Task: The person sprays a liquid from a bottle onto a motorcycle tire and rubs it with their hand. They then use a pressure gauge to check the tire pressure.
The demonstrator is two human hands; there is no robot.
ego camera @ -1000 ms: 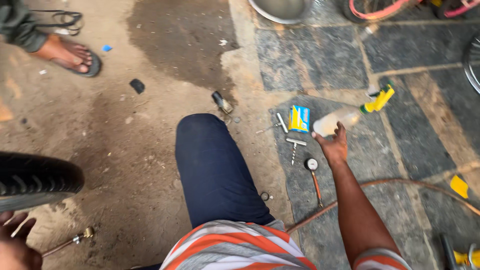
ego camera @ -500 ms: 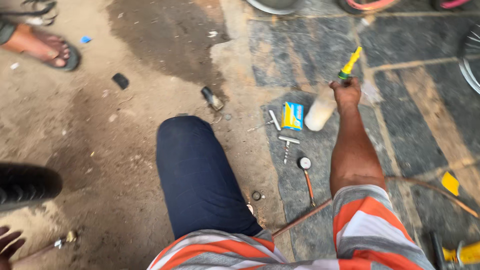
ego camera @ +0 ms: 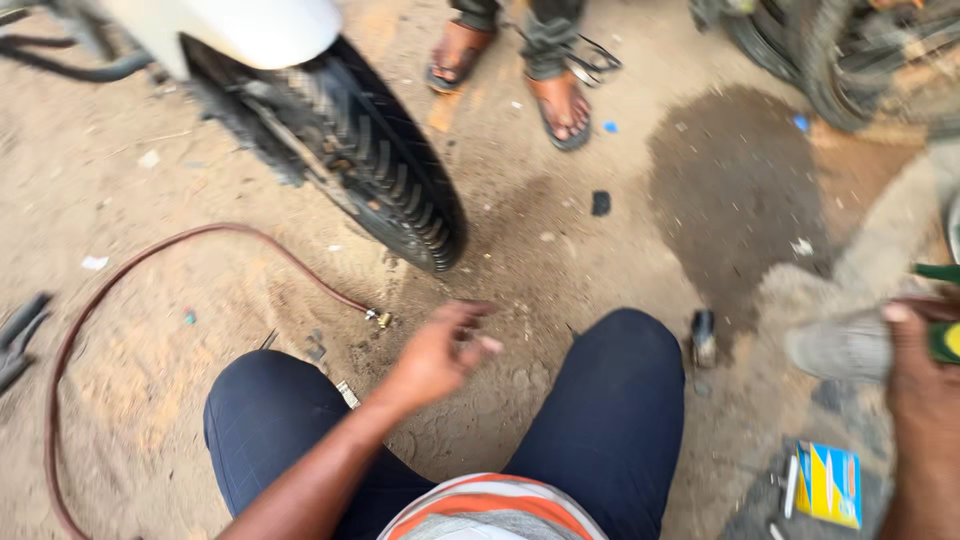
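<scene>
The biggest thing here is the black tyre [ego camera: 385, 170] of a scooter, at the far left under a pale mudguard [ego camera: 240, 30]. It is heavy, and its knobbly rubber looks stiff and rough.

A long reddish air hose [ego camera: 200, 240] loops over the sandy ground [ego camera: 120, 180] on the left. Its small brass nozzle [ego camera: 380, 319] lies just below the tyre. The hose looks bendy and light, so I think it would flop if picked up in the middle. The best place to take it is just behind the hard nozzle.

The person squats with both knees in dark blue trousers [ego camera: 610, 420]. The left hand [ego camera: 435, 355] hangs in the air between the knees, near the nozzle but not touching it. Its grip is loose and half curled, and it pinches nothing.

The right hand [ego camera: 925, 370] is at the right edge. Its grip is pressed around a tool with a green and yellow handle [ego camera: 945, 340]. A pale, dusty bottle [ego camera: 840, 345] is touching or just beside this hand; it is too blurry to tell which. The bottle looks light and a bit slippery.

Near the right corner lies a small blue and yellow packet [ego camera: 828, 483]. Far away stand another person's feet in sandals [ego camera: 560, 105].
</scene>
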